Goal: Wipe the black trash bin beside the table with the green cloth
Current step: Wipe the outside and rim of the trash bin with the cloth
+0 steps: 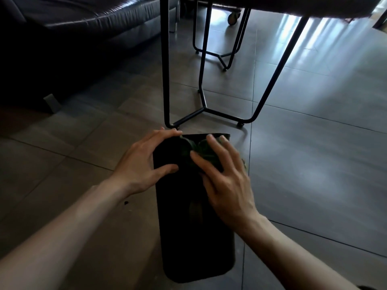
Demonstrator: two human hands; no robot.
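The black trash bin (188,231) lies on its side on the tiled floor, its long flat face turned up. A dark green cloth (189,150) is bunched on the far end of that face. My right hand (224,181) presses flat on the cloth with its fingers spread. My left hand (144,162) rests on the bin's left edge, fingers spread over the rim and thumb on the top face. A scrap of the cloth peeks out past the bin's right edge.
The table's black metal legs (201,109) stand on the floor just beyond the bin, with the tabletop (293,7) overhead. A dark leather sofa (73,38) fills the far left. A second leg frame (222,55) stands farther back. Small crumbs (126,203) lie left of the bin.
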